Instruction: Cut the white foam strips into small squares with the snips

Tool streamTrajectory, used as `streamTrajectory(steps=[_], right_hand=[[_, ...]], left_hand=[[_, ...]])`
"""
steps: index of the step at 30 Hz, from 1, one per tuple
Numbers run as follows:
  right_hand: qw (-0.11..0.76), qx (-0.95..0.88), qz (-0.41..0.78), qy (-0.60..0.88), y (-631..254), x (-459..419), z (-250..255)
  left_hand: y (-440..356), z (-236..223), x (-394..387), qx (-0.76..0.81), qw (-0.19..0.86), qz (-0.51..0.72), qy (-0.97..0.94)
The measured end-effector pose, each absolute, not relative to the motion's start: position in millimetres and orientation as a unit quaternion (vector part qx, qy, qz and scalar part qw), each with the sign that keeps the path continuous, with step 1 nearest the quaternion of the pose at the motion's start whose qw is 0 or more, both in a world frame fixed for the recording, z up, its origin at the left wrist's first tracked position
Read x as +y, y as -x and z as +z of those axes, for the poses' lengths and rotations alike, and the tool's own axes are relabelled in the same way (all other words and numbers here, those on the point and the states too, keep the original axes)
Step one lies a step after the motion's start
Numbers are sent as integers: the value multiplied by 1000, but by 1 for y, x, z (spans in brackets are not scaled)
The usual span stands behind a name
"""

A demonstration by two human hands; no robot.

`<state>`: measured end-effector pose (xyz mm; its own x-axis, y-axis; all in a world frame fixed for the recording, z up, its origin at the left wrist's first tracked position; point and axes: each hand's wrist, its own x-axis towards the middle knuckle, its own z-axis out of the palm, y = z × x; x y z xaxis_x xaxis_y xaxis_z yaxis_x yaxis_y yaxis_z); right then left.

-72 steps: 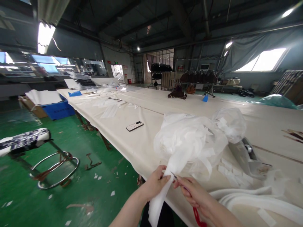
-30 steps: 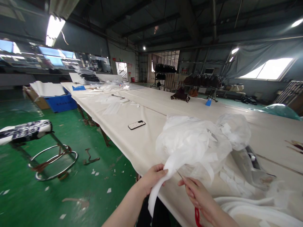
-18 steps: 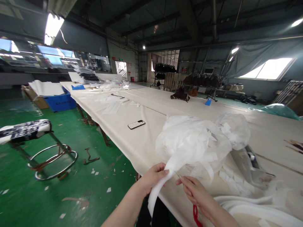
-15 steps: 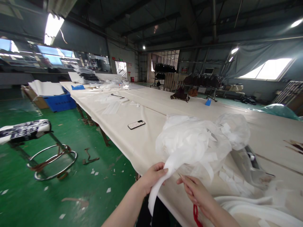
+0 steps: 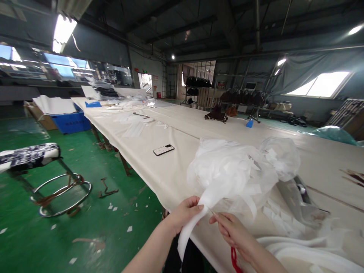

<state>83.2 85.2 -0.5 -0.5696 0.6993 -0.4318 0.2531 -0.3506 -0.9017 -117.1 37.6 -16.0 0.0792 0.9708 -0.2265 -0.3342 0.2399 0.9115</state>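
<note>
My left hand (image 5: 189, 212) pinches a soft white strip (image 5: 189, 229) between thumb and fingers near the table's front edge. The strip's lower end hangs past the edge, and its upper part runs into a heap of white strips (image 5: 224, 167) in a clear plastic bag. My right hand (image 5: 229, 227) is closed on a slim pointed tool (image 5: 211, 211), whose tip reaches toward the strip beside my left thumb. A red loop (image 5: 234, 259) shows below my right palm; it looks like part of the same tool, but the hand hides most of it.
A phone (image 5: 163, 150) lies on the long cream-covered table (image 5: 182, 132). Right of the bag are a grey object (image 5: 298, 204) and curved white strips (image 5: 309, 246). A stool (image 5: 61, 195) and a blue crate (image 5: 71, 122) stand on the green floor at left.
My right hand has moved slightly left, bringing the tool's tip closer to the white strip. My left hand keeps its pinch, almost in the same place.
</note>
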Motion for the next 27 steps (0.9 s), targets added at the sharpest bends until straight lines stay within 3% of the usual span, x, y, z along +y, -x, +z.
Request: streamTrajectory(steps=[8,27], right_hand=[[141,-548,693,446,-73,90,-6],[92,-523,706,469,-71,94,-1]], left_hand=[[120,-18,37,512,619,443,-399],[124,-13,40,559,614,431,-353]])
